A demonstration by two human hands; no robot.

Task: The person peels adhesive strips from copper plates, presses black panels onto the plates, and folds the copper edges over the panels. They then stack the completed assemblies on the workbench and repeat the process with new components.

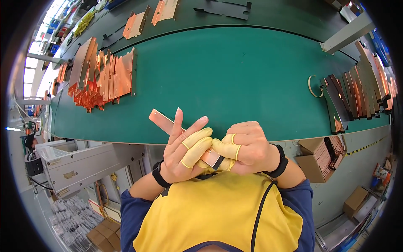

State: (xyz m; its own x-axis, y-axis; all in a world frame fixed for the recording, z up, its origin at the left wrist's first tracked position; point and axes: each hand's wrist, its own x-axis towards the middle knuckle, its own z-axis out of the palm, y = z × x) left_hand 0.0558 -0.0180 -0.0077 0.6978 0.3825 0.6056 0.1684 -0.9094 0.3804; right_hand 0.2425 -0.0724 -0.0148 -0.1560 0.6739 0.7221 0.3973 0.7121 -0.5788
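Observation:
Close to my chest, at the near edge of the green table, both hands hold a long flat copper strip [161, 121]. It slants from the upper left down toward my right fingers, and its near end has a dark edge. My left hand [184, 147] grips it with fingers in yellow finger cots, while two bare fingers stick out. My right hand [247, 147], also in yellow finger cots, is closed at the near end and pinches there. The fingers hide the middle of the strip and exactly what the right fingertips press.
Stacked copper plates [121, 75] stand at the left of the green table [222, 80]. Dark and copper plates [357, 92] line its right side, beside a yellowish tape ring [315, 86]. More plates [135, 23] lie at the back. Below right is a cardboard box [312, 161] of copper pieces.

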